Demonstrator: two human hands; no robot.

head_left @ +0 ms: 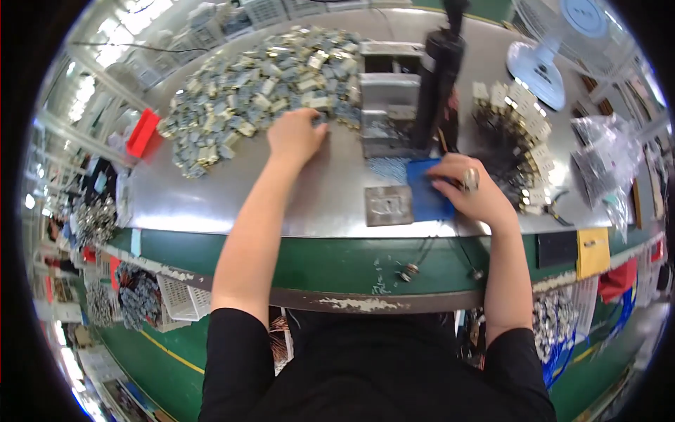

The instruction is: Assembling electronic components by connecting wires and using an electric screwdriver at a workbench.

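At the near edge of a big pile of small grey-and-cream block-like parts [281,77], my left hand [294,137] is closed, with a small grey part [320,119] between thumb and fingertips. My right hand [474,188] is bent over a blue mat [427,200], its thumb and fingers pinched together. What they hold is hidden. A rounded shiny metal piece [470,179] shows against this hand; I cannot tell its kind. Left of the mat lies a square metal plate [389,205]. Tiny bluish pieces [389,167] are scattered behind it.
A grey bin rack [395,91] and a black upright tool [439,84] stand beyond the mat. Wired cream parts [531,133] fan out at right, near pliers [559,209] and a blue fan [545,67]. A red bin [143,132] is left. Cables hang over the front edge.
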